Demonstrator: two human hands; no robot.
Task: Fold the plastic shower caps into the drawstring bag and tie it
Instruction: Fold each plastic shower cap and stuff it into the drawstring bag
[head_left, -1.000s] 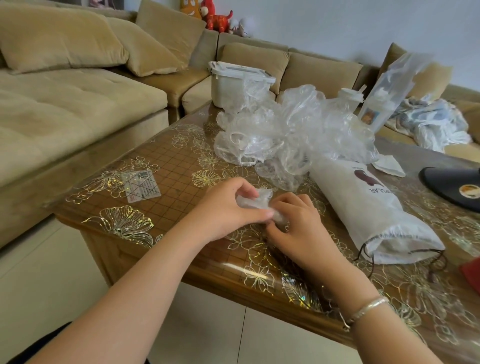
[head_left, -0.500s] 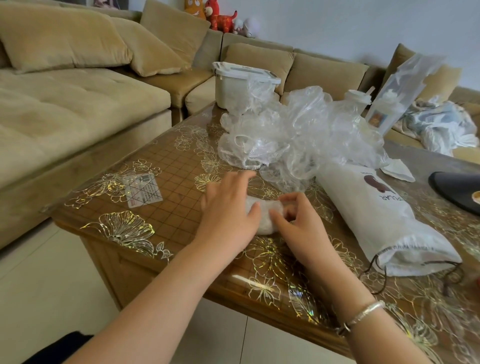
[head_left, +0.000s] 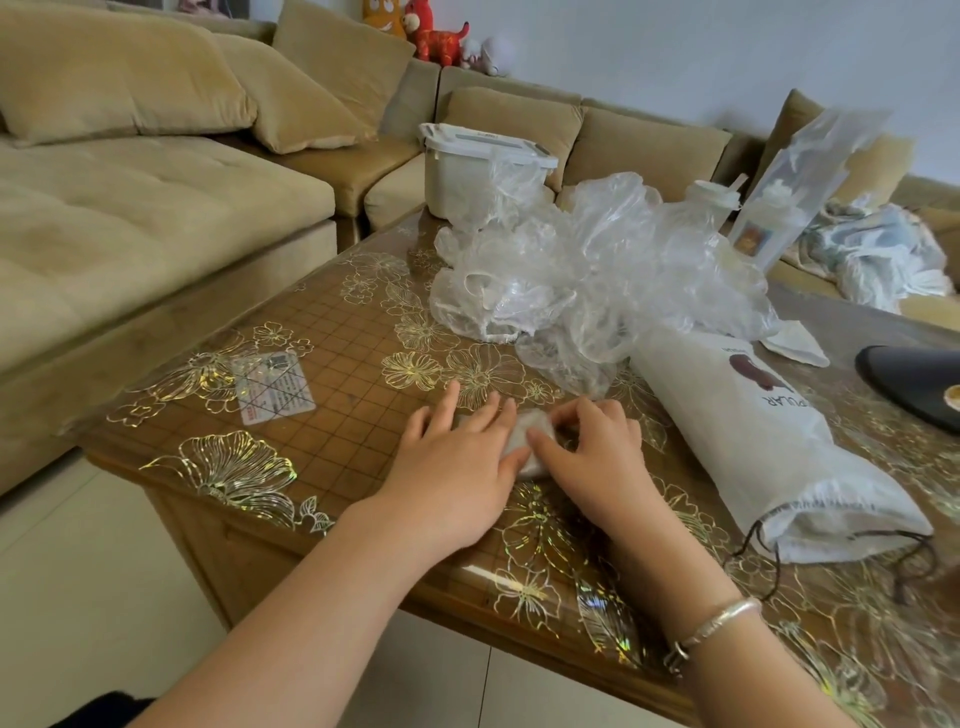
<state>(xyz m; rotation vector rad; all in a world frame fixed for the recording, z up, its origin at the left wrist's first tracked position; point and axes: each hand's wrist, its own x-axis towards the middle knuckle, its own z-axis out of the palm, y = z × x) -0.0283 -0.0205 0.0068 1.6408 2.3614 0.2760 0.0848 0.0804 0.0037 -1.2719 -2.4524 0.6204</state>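
While left hand (head_left: 452, 467) flattens folded cap (head_left: 527, 441), right hand (head_left: 592, 457) pinches it.

A single head-worn wide-angle camera looks forward and down from above the near table (head_left: 332, 364) edge — close over the left hand (head_left: 457, 467) and right hand (head_left: 587, 457). The sofa (head_left: 156, 218) fills the far left. No second view exists — nothing is shared.
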